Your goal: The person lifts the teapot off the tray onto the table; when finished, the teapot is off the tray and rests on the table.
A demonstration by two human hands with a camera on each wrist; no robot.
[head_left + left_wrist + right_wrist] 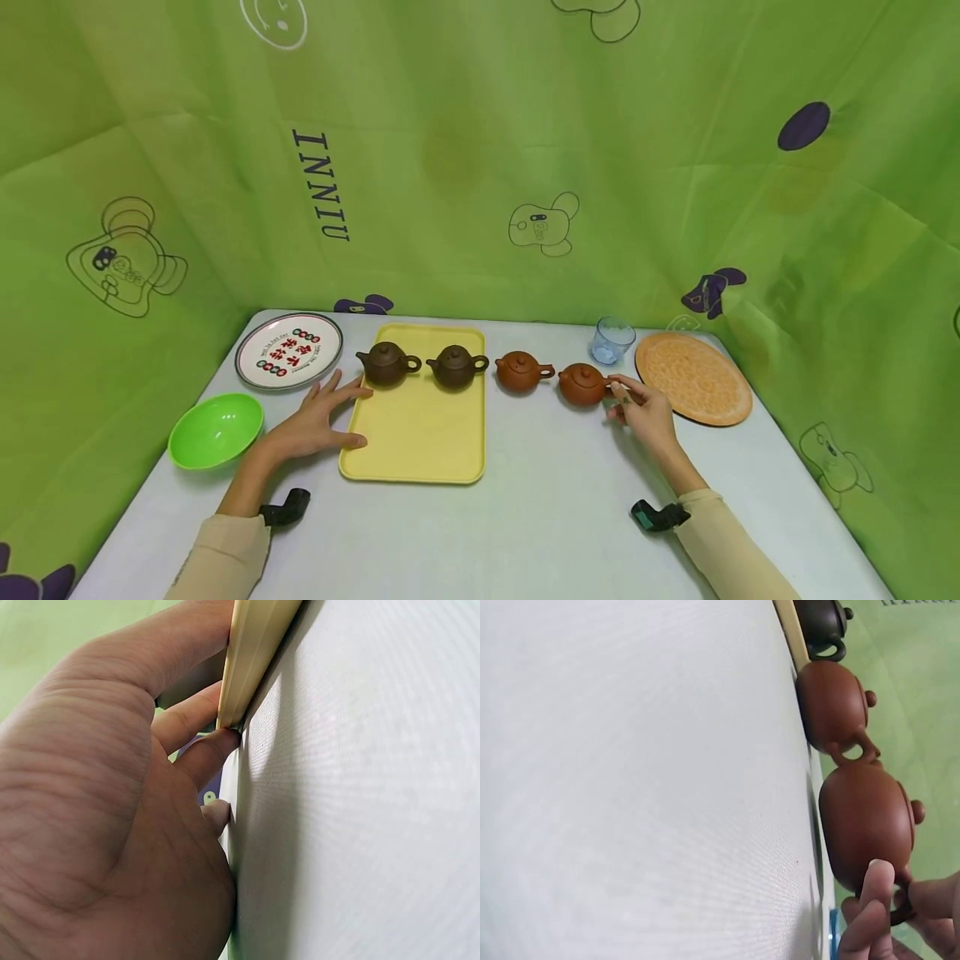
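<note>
My right hand (647, 414) pinches the handle of a reddish-brown clay teapot (582, 385). In the right wrist view the fingers and thumb meet round that handle, and the pot's base is close to the white tabletop. A second reddish-brown teapot (519, 372) stands just left of it, its handle near the held pot's spout. My left hand (311, 423) has its thumb and fingers spread against the left edge of a yellow tray (420, 442). On the tray's far part sit two dark brown teapots (386, 365), side by side with spouts to the left.
Behind my left hand lies a white plate (255, 354) with red characters; a green bowl (216, 432) is left of it. At the right are a blue-tinted glass (611, 340) and a round orange-patterned mat (697, 379). Green printed cloth (450, 208) surrounds the white table (555, 517).
</note>
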